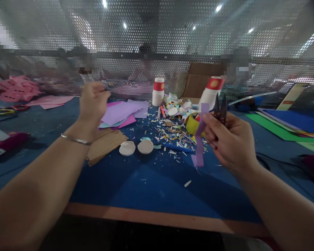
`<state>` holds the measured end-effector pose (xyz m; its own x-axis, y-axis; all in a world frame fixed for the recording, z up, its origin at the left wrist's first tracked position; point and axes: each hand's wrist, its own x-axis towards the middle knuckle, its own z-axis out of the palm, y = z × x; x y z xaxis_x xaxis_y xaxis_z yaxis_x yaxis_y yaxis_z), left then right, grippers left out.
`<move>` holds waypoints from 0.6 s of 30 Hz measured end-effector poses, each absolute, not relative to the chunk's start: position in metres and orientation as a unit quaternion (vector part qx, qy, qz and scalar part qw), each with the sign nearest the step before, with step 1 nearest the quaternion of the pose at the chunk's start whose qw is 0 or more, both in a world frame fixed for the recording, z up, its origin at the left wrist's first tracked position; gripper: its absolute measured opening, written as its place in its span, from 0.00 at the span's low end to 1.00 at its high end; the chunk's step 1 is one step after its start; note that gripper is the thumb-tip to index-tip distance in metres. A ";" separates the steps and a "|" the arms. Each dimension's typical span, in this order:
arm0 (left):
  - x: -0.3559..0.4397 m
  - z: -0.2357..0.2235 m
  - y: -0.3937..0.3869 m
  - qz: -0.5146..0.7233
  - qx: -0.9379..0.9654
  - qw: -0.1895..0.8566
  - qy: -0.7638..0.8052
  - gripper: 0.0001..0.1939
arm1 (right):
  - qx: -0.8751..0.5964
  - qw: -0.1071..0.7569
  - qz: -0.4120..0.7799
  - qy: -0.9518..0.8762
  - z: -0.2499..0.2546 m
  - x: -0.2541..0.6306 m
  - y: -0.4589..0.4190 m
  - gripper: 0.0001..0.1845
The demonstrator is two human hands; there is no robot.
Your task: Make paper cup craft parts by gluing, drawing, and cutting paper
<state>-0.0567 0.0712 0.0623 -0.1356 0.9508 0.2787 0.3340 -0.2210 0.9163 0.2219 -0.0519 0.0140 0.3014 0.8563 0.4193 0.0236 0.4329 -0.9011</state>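
Observation:
My right hand (229,139) is closed around a pair of scissors (223,108), its dark blades pointing up. Between the thumb and fingers of that same hand hangs a folded purple paper strip (199,139). My left hand (92,104) is raised at the left with its fingers curled in; whatever they may hold is hidden. Below and beside it lie purple and pink paper sheets (120,113) and a piece of corrugated cardboard (107,144). Two white paper discs (127,148) rest side by side at mid-table.
Paper scraps (172,134) litter the blue table (146,188), with a blue pen (178,148) among them. Stacked paper cups (158,92) and a yellow tape roll (192,123) stand behind. Coloured sheets (298,122) lie right; pink paper (18,89) is far left. A perforated screen rises behind.

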 end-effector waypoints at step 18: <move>0.031 0.031 -0.024 0.233 0.449 0.790 0.348 0.17 | -0.396 0.645 0.387 -0.526 0.010 0.207 -0.076 0.14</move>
